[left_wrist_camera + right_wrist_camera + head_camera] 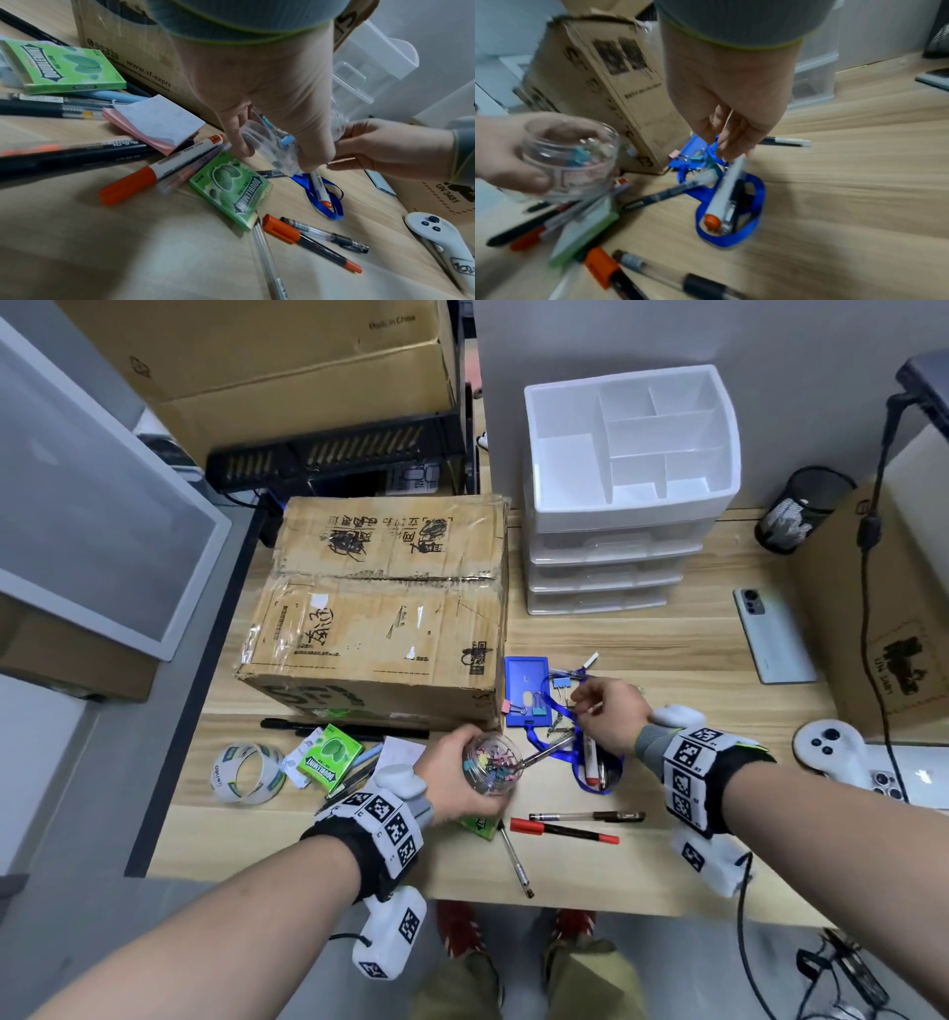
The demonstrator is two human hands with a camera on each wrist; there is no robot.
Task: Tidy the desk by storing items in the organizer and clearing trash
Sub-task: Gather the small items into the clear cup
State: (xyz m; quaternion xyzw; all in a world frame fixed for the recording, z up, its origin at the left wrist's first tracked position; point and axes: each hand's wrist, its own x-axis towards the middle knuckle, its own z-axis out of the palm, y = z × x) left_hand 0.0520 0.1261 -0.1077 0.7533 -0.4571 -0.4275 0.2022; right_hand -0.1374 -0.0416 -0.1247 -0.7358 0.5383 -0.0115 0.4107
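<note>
My left hand (pixel 457 775) grips a small clear jar (pixel 492 762) of coloured binder clips, held just above the desk; the right wrist view shows the jar (pixel 572 156) with its mouth uncovered. My right hand (pixel 588 706) reaches down with relaxed fingers (pixel 731 142) over the loose binder clips (pixel 534 708) on a blue badge holder (pixel 524 677). I see nothing plainly held in it. A blue lanyard (pixel 611 780) loops round a white marker (pixel 590 757). The white drawer organizer (pixel 616 518) stands at the back, its top compartments empty.
A big cardboard box (pixel 380 608) sits left of the clips. Pens (pixel 585 816), a red pen (pixel 565 833), gum boxes (pixel 331 755), sticky notes (pixel 154 123) and a tape roll (pixel 246 770) lie along the front. A phone (pixel 773 634), a controller (pixel 832 747) and a mesh cup (pixel 801 508) are on the right.
</note>
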